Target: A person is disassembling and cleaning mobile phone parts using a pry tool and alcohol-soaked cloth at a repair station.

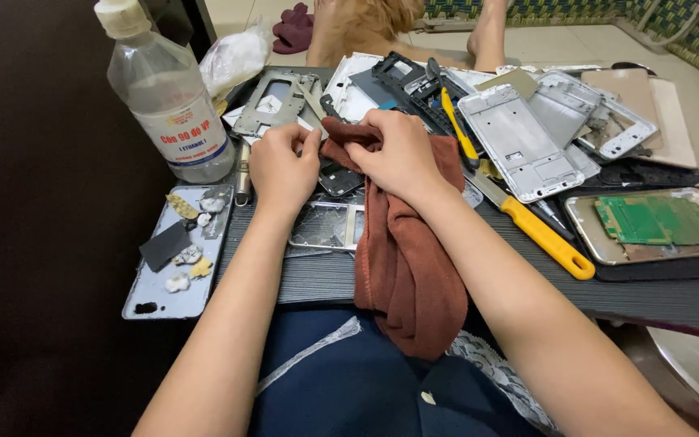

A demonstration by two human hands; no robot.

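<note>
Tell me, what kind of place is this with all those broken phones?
Probably a small phone repair spot, maybe at home. The dark table is piled with phone frames, a green circuit board and a yellow-handled screwdriver. The left hand and right hand work with a red-brown cloth.

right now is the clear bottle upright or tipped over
Upright: the clear bottle stands on its base at the table's left end, white cap on top.

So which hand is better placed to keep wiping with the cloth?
Probably the right hand: it already bunches the reddish-brown cloth over the small dark part. The left hand pinches the part's edge, seemingly steadying it.
</note>
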